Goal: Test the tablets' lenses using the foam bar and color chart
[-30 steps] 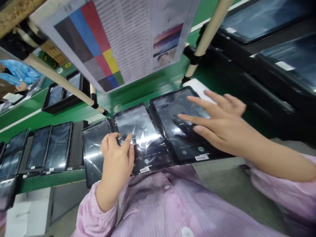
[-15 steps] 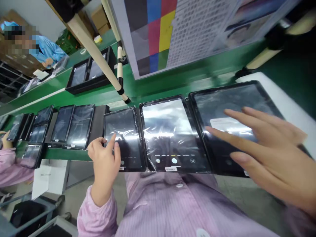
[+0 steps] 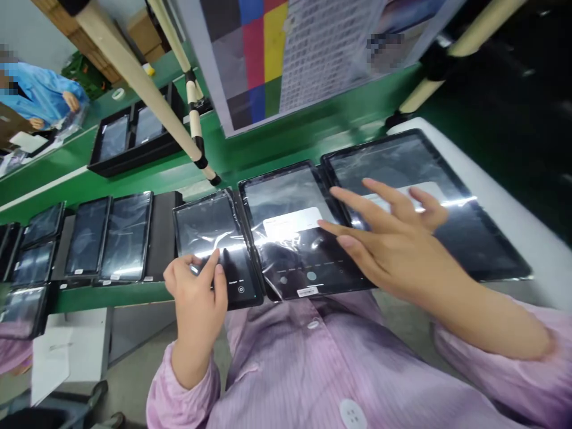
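Three film-wrapped tablets lie side by side at the bench's near edge. Over the left tablet (image 3: pixel 203 223) is my left hand (image 3: pixel 199 298), index finger extended above the lower screen, the other fingers partly curled and nothing held. My right hand (image 3: pixel 397 238) spreads its fingers between the middle tablet (image 3: pixel 286 190) and the right tablet (image 3: pixel 370 155). Its index fingertip is at the right end of a white pop-up box on the middle screen; whether it touches the glass I cannot tell. Another white box on the right screen is partly hidden by my fingers.
More tablets (image 3: pixel 127 232) lie along the green bench (image 3: pixel 250 152) to the left. Behind stands a black tray (image 3: pixel 129 152) with two tablets. Beige poles (image 3: pixel 147 83) and a colour chart board (image 3: pixel 263 65) rise at the back. A person in blue (image 3: pixel 53 92) sits far left.
My right hand has moved left from the right tablet to the middle one. The middle screen has gone from a bright camera view to a dimmed one with a white box.
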`<move>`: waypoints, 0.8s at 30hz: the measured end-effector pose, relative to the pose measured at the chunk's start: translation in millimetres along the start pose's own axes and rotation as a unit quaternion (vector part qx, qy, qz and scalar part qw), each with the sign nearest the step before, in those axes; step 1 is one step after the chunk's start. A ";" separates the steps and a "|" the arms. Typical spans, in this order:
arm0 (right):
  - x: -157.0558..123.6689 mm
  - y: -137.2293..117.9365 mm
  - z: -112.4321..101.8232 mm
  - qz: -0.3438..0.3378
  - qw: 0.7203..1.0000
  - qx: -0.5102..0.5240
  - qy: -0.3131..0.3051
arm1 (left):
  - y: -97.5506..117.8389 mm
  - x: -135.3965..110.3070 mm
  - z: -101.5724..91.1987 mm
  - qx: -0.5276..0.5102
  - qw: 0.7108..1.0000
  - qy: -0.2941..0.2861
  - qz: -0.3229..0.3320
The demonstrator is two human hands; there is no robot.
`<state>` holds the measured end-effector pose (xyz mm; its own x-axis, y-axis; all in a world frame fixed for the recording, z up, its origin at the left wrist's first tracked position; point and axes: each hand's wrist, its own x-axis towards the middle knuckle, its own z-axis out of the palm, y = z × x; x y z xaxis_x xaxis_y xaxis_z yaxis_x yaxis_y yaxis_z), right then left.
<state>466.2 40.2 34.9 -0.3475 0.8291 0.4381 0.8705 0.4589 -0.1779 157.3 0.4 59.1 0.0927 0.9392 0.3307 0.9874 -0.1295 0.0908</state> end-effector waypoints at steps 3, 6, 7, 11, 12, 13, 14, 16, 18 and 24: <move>-5.8 0.8 -8.6 0.042 0.995 0.070 0.060 | 7.7 3.1 3.0 -0.007 1.000 -0.006 -0.012; -14.0 9.9 -16.6 0.091 0.989 0.089 0.070 | 12.9 7.2 9.2 -0.007 1.000 -0.018 -0.009; -17.4 15.4 -18.4 0.104 0.989 0.079 0.065 | 12.5 7.8 10.8 -0.005 1.000 -0.025 -0.001; -33.6 48.8 -24.2 0.152 0.984 -0.004 0.091 | -14.7 5.3 12.0 -0.015 1.000 0.012 -0.003; -37.9 58.3 -26.1 0.168 0.980 -0.027 0.104 | -28.6 4.7 12.2 -0.022 0.999 0.040 -0.029; -41.8 67.0 -28.1 0.182 0.976 -0.047 0.113 | -44.1 4.6 13.1 -0.032 0.996 0.056 -0.068; -45.3 74.6 -30.0 0.193 0.972 -0.064 0.114 | -59.7 4.9 14.7 -0.048 0.991 0.044 -0.114; -50.2 84.9 -31.9 0.207 0.969 -0.088 0.102 | -85.8 5.6 19.9 -0.105 0.978 -0.021 -0.180; -52.6 88.8 -30.5 0.219 0.967 -0.103 0.083 | -99.2 5.6 25.9 -0.216 0.941 -0.040 -0.256; -57.0 91.8 -23.0 0.239 0.966 -0.077 0.055 | -82.1 13.3 38.5 -0.474 0.796 0.000 -0.376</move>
<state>573.9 27.7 13.9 0.1384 0.8915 0.4313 0.9668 -0.0272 -0.2541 82.3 35.7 19.9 -0.4795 0.8642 -0.1522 0.2232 0.2879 0.9313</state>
